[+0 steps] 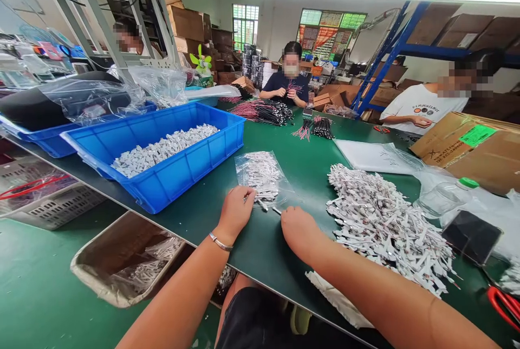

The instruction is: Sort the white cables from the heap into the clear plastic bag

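My left hand, a bracelet on its wrist, is closed in a pinch at the near-left corner of a clear plastic bag. What it pinches is too small to make out. Small white connector-like pieces fill the bag, some lying at its near edge. To the right of it, my right hand has its fingers closed on a small white piece, whose tip sticks out to the left. A large heap of similar white pieces with short wire ends lies beyond my right forearm.
A blue bin of small white parts stands at the left. Bundled cables lie across the table before a seated person. On the right are a carton, a clear bottle, a black device and red-handled scissors.
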`<state>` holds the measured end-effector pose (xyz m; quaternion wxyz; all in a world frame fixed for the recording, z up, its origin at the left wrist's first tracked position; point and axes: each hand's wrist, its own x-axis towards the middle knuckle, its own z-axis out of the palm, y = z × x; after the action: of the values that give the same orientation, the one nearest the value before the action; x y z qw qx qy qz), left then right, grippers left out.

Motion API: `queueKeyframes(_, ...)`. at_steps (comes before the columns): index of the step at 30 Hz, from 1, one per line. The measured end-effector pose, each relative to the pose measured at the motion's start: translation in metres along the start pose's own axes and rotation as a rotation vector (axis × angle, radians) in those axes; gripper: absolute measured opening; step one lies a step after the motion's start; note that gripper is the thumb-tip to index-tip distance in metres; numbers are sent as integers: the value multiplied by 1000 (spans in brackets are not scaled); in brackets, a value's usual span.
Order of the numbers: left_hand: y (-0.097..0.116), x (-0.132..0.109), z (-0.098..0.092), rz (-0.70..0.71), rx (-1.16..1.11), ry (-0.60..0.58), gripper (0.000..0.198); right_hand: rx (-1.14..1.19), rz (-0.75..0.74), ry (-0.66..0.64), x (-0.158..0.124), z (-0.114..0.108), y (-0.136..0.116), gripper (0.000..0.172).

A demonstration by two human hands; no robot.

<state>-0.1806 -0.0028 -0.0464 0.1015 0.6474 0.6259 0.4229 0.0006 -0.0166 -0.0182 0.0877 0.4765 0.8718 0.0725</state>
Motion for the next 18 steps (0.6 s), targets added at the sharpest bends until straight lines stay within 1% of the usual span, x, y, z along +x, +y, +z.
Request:
queueKeyframes(4, 1, 0, 1, 6, -2, 20, 23, 4, 1, 37, -5, -3, 0, 23)
queueKeyframes(7, 2, 0, 1, 4, -7, 40, 22, 10, -28, 72, -1, -10, -3, 24)
queueKeyframes(9, 2, 1, 1, 7, -9, 52, 22, 16, -35, 89, 10, -15, -7, 25)
queueKeyframes(11, 1, 1, 1, 12, -11, 61, 21, 22, -26, 93, 29, -18, -10, 25)
queueKeyframes(14, 0, 1, 1, 15, -9, 73, 20, 27, -4, 68, 57, -19, -14, 18)
queueKeyframes(16, 0, 1, 1, 18, -5, 78, 19, 29, 3, 52, 66, -18, -15, 17)
queueKeyframes(18, -1, 0, 1, 25, 1, 77, 19, 37, -12, 51, 66, -16, -17, 19)
